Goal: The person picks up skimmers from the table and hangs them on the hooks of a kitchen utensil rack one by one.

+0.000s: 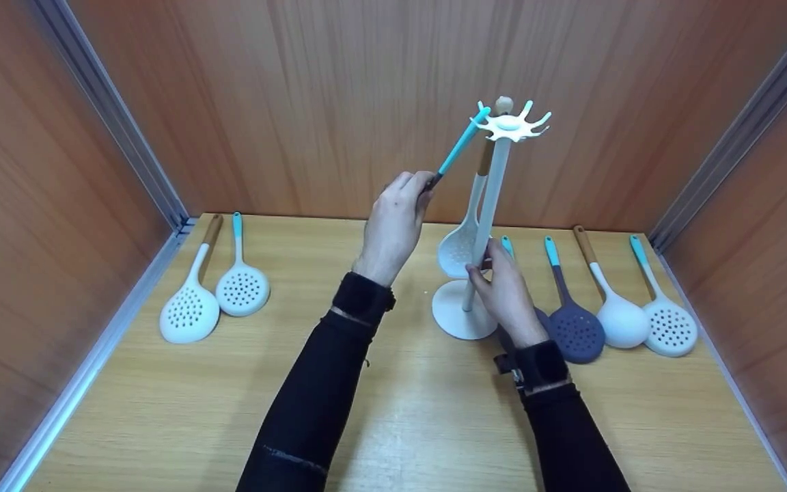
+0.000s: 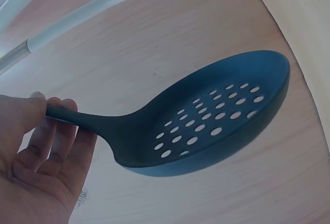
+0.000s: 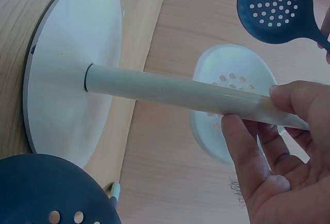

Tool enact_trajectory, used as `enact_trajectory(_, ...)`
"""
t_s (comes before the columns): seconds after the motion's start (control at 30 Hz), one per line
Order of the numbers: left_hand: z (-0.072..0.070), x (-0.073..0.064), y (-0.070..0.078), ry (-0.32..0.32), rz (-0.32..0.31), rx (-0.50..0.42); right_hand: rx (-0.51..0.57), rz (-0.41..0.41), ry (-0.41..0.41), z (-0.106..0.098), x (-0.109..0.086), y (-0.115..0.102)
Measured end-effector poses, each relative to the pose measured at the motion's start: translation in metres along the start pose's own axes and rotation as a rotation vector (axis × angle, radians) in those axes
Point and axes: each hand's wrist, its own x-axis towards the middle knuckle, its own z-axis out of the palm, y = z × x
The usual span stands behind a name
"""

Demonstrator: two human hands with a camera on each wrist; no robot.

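My left hand (image 1: 395, 219) pinches a dark slotted skimmer (image 2: 129, 144) by its neck, just below the turquoise handle (image 1: 458, 150). The handle's tip overlaps a hook of the white utensil stand's crown (image 1: 511, 127). In the head view the skimmer's bowl is hidden behind my hand; the left wrist view shows it whole. My right hand (image 1: 509, 294) grips the stand's pole (image 1: 494, 191) between thumb and fingers, above the round base (image 1: 449, 314). A white skimmer with a brown handle (image 1: 456, 247) hangs from the crown behind the pole.
At the left lie a brown-handled white skimmer (image 1: 188, 318) and a turquoise-handled one (image 1: 243, 292). On the right are a dark skimmer (image 1: 574, 321), a white ladle (image 1: 622, 321) and another white skimmer (image 1: 671, 328). A dark utensil (image 3: 31, 193) is partly hidden by my right hand. Wooden panels enclose the table.
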Motion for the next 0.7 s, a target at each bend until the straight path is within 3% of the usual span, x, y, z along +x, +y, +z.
enact_trajectory(0.3,0.0021,-0.0034,0.0014,0.001,0.029,-0.014,0.014,-0.059,0.026,0.0008,-0.0012,0.0028)
enact_trajectory(0.7,0.0066,-0.0062,0.0015,-0.052,-0.003,-0.013,-0.007,-0.024,0.017,-0.0001,-0.0004,0.0013)
